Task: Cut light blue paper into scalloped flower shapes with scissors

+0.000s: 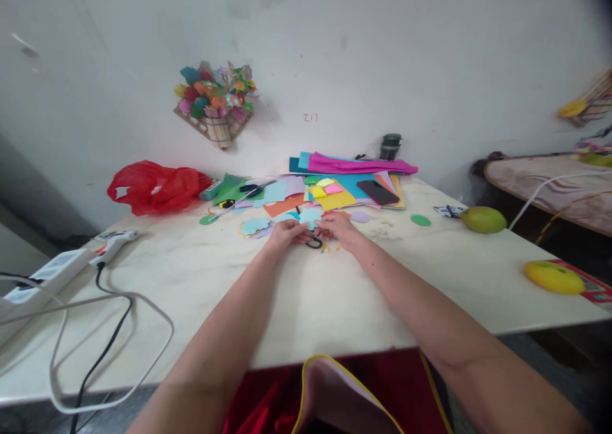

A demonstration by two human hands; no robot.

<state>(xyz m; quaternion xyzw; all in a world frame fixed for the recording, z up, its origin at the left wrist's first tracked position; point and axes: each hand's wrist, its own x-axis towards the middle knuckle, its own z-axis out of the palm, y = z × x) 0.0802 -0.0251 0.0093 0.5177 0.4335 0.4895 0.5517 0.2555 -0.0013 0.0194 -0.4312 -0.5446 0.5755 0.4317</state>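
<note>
Between both hands is a light blue paper cutout [310, 218] with a scalloped edge. My left hand [287, 234] pinches its left side, and my right hand [336, 227] holds its lower right side with bent fingers. Black scissor handles [314, 242] show on the table just below the cutout, partly hidden by the hands. To the left lies a small pile of scalloped paper shapes [255, 227], light blue on top. A lilac paper oval [360, 217] rests right of my right hand.
Coloured sheets, a phone [377, 192] and dark scissors [250, 190] lie behind the hands. A red bag [155, 187], power strip [60, 270] and cables are left. A green oval [421, 220], green mango [483, 219] and yellow mango [554, 277] are right.
</note>
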